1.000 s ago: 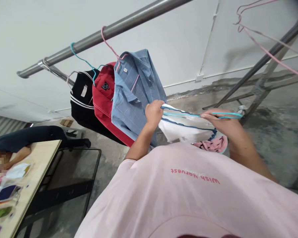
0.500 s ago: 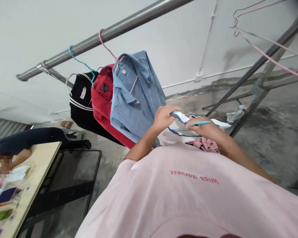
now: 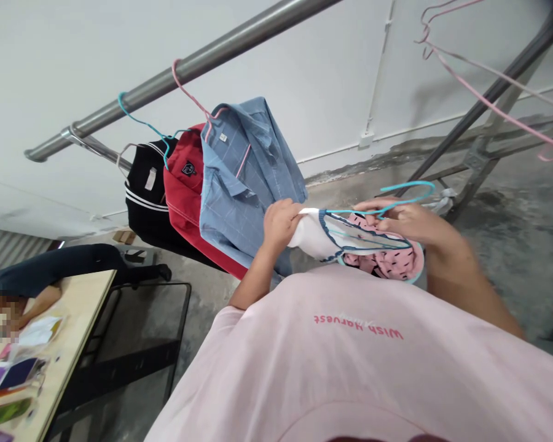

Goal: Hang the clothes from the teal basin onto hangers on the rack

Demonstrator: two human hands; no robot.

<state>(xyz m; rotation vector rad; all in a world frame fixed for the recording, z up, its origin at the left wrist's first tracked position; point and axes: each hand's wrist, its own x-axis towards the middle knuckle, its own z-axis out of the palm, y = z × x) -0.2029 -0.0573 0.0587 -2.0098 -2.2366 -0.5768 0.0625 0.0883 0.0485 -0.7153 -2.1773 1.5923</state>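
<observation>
A white garment (image 3: 311, 236) with dark blue trim is stretched in front of my chest, with a pink, black-marked part (image 3: 396, 264) at its right end. My left hand (image 3: 281, 226) is closed on its white shoulder edge. A light blue hanger (image 3: 412, 189) lies through the neck opening, its hook pointing right. My right hand (image 3: 408, 220) pinches the hanger near the base of the hook, and its fingers also lie against the garment. Just left of my left hand hangs a blue denim-like shirt (image 3: 239, 178).
A metal rail (image 3: 142, 89) carries the blue shirt, a red shirt (image 3: 184, 190) and a black garment (image 3: 142, 212) on hangers. Pink hangers (image 3: 488, 101) hang at the right. At the left, another person's arm (image 3: 41, 304) rests over a table (image 3: 80, 319) with packets.
My right hand has moved right and now holds the hanger near its hook, which has swung right. The garment is stretched wider, showing more of its pink part. My left hand has shifted slightly left.
</observation>
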